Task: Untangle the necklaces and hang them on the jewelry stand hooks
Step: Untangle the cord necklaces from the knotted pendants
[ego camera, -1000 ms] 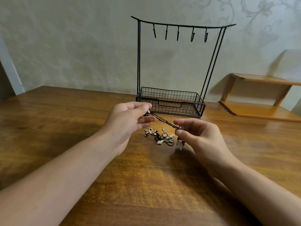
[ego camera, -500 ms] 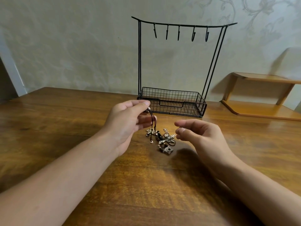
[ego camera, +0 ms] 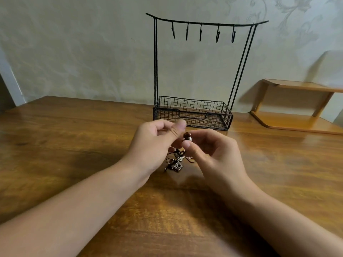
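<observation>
- Head view: I noted the jewelry stand (ego camera: 193, 71) upright at the far side of the table (ego camera: 74, 145), beyond both hands; all five hooks (ego camera: 200, 32) hung bare, so nothing was hung yet.
- Right hand (ego camera: 215, 154): thumb and forefinger pinched a dark bead with a metal cap (ego camera: 187, 136), at the fingertips, raised above the pile.
- Left hand (ego camera: 154, 143): fingers curled, thumb tip pressed to forefinger just left of the bead; motion blur, so I could not tell whether a cord sat in that pinch.
- The tangled necklaces (ego camera: 176, 160) lay on the table directly below and between the fingertips, cords and silver charms bunched together.
- My judgement: untangling barely begun; separating every strand and all hanging remained.
</observation>
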